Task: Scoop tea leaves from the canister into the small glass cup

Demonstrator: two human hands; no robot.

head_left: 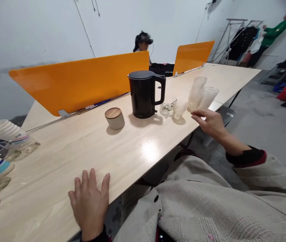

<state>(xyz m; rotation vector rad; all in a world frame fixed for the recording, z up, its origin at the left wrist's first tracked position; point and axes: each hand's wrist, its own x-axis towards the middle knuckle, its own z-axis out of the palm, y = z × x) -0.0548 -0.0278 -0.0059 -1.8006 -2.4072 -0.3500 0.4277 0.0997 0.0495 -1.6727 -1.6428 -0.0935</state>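
My left hand [90, 201] lies flat on the wooden table near its front edge, fingers spread, holding nothing. At the right, my right hand [209, 123] has thumb and forefinger drawn together close to the base of the stacked clear cups [208, 96]. Whether anything thin is between those fingertips, or whether they touch a cup, I cannot make out. Another tilted clear stack [196, 90] stands just behind. Left of it are a small clear cup [179, 109] and a clear glass bowl with a jagged rim [167, 107], beside a black electric kettle [143, 95].
A grey jar with a wooden lid [115, 119] stands left of the kettle. Several stacked paper cups [5, 130] and clear containers line the left side. Orange dividers [87, 80] run along the back. One person [143, 42] sits behind; another [271, 37] stands by a clothes rack.
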